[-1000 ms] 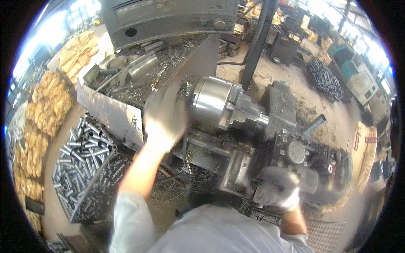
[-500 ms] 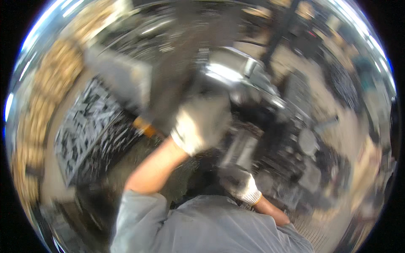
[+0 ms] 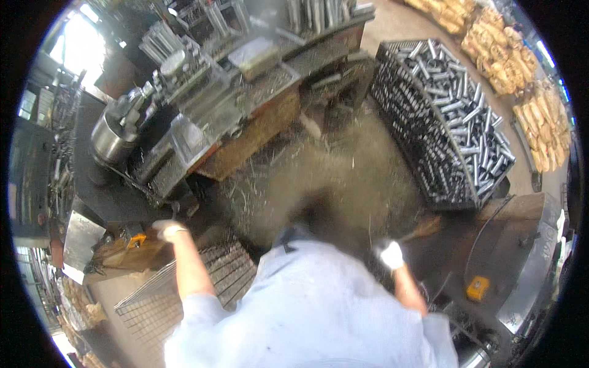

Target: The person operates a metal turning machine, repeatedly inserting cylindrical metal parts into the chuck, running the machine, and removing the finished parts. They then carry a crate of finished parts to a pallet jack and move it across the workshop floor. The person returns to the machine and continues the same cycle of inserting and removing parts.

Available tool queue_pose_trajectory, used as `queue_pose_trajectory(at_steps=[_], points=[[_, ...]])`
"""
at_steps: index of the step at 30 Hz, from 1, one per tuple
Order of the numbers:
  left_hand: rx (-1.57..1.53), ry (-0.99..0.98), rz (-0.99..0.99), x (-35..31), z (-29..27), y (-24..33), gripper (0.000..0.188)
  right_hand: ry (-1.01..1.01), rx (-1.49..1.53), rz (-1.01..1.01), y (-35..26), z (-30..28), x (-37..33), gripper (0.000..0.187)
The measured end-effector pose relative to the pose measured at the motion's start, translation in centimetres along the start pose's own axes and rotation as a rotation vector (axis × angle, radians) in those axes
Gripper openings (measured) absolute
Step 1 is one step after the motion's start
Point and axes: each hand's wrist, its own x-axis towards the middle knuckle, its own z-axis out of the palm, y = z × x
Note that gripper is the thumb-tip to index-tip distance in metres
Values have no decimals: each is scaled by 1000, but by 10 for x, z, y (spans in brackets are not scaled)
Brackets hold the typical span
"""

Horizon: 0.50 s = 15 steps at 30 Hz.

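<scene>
My left hand (image 3: 169,231), in a pale work glove, is out to the left, beside the dark base of a machine (image 3: 236,122) and above a wire-mesh grate (image 3: 215,270). Its fingers are too small and blurred to read. My right hand (image 3: 391,254), gloved in white, hangs low at my right side near a dark machine housing (image 3: 442,251). Blur hides its fingers as well. Nothing can be made out in either hand. The machine ahead carries a round metal chuck-like drum (image 3: 113,138) and a light flat block (image 3: 254,56) on its bed.
A black mesh crate (image 3: 423,141) full of short metal tubes (image 3: 469,119) stands ahead right. Beyond it lie tan bundles (image 3: 543,126). Yellow boxes sit on both sides, one (image 3: 477,288) right, one (image 3: 136,240) left. Metal shavings litter the stained floor (image 3: 319,178).
My view has swung round, so the tube crate has gone from left to right. My hands have moved from close before me, by shiny metal parts, to wide apart at my sides.
</scene>
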Motion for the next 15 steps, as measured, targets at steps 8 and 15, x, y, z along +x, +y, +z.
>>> queue_pose_trajectory(at_steps=[8,15], points=[[-1233,-234,-914,38,65,-145,64,-56,-61,201,-17,-24,113,46],[-1052,-318,-591,41,16,-131,55,-363,-646,40,44,-19,172,35]])
